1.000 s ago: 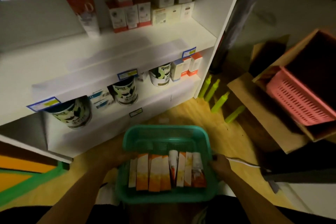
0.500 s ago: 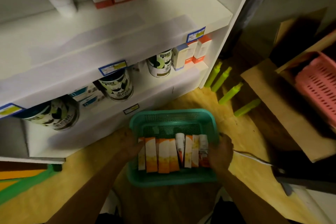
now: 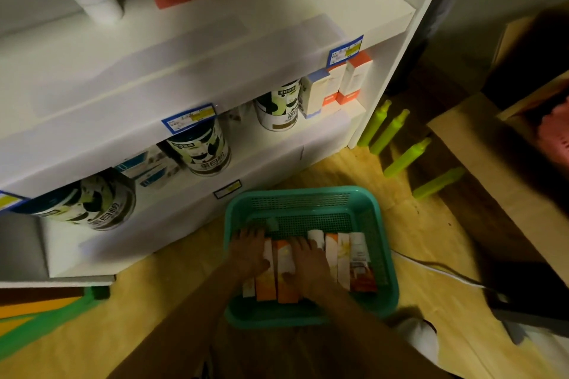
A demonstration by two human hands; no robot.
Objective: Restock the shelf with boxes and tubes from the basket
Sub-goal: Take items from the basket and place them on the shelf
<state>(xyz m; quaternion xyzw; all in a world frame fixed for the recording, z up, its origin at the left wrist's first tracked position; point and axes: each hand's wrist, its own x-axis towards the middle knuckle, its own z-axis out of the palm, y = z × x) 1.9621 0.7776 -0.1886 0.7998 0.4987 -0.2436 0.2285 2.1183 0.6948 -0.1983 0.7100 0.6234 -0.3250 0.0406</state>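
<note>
Both forearms reaching up from the bottom edge into the teal perforated plastic basket [image 3: 374, 226] at lower centre, on the wooden floor [image 3: 431, 243]. Left hand [image 3: 250, 251] flat, fingers spread, on the leftmost cartons; grip apart, clamped on nothing. Right hand [image 3: 306, 266] palm down over the middle of the row, fingers draped, thumb against an orange carton; cannot tell whether that grip closes. Row of slim orange-and-white cardboard boxes and tubes [image 3: 346, 258] lying side by side in the basket. White shelf [image 3: 277, 46] above, upper left, carrying round printed tins [image 3: 201, 149].
</note>
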